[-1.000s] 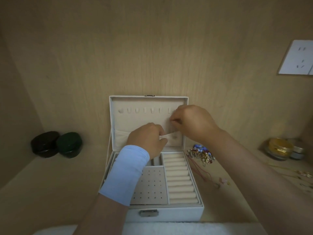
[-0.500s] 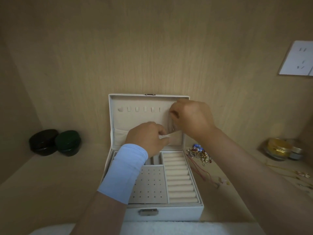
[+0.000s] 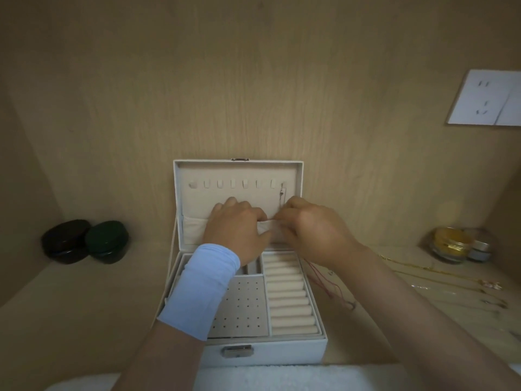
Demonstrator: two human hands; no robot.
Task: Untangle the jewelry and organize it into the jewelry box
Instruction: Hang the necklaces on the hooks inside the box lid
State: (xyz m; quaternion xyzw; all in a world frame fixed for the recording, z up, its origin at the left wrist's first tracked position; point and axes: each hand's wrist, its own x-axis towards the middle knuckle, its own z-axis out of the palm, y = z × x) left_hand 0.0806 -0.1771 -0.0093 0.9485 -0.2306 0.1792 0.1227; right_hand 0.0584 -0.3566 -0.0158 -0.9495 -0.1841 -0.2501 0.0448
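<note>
The white jewelry box (image 3: 262, 352) stands open with its lid (image 3: 236, 172) upright against the back wall. A thin necklace chain (image 3: 282, 194) hangs from the rightmost hook in the lid. My left hand (image 3: 236, 230) grips the top edge of the lid's fabric pocket (image 3: 194, 228) and pulls it outward. My right hand (image 3: 308, 228) pinches the chain's lower end at the pocket's mouth. A red cord (image 3: 324, 280) lies on the shelf right of the box. My right arm hides the heap of tangled jewelry.
A brown jar (image 3: 66, 241) and a green jar (image 3: 107, 241) stand at the left. A gold-filled jar (image 3: 451, 246) and a small grey one (image 3: 480, 248) stand at the right, with gold chains (image 3: 451, 280) laid out before them. A wall socket (image 3: 487, 97) is above. A white towel (image 3: 282, 376) lies in front.
My right hand came down from the rightmost hook to the pocket's mouth, leaving the chain hanging on the hook. My left hand stayed on the pocket edge.
</note>
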